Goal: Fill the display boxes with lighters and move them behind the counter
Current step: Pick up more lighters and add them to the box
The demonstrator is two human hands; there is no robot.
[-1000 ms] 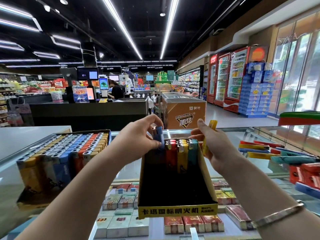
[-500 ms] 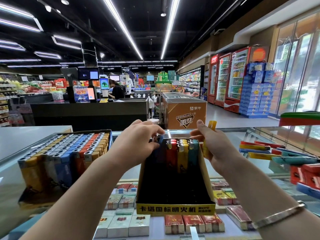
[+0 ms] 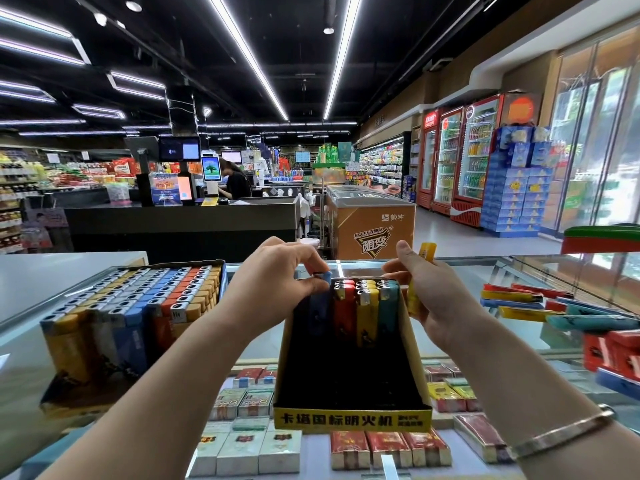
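Both hands work at the far end of the yellow-fronted display box (image 3: 351, 419), which stands on the glass surface (image 3: 20, 344) in front of the person. The left hand (image 3: 273, 289) has its fingertips curled over the top of a blue lighter (image 3: 320, 299) and pinches it, the lighter now sunk into the leftmost slot beside the red lighter (image 3: 343, 310), yellow lighter (image 3: 367, 313) and teal lighter (image 3: 388, 306) standing upright in the same row; a second ago that blue lighter was raised clear above the row, so it has been pushed down level with the others. The right hand (image 3: 436, 299) has barely moved: palm turned inward, fingers curled round a loose yellow lighter (image 3: 420, 275) held upright just outside the box's right wall, thumb tip above the box's far corner. A bracelet (image 3: 557, 434) circles the right wrist. Most of the box, nearer the person, is dark and unfilled

Left of it sits a full display box (image 3: 131, 306) packed with rows of yellow, blue and orange lighters. Off to the right, loose lighters (image 3: 540, 306) of several colours lie scattered flat on the glass. Under the glass, cigarette packs (image 3: 388, 448) are lined up
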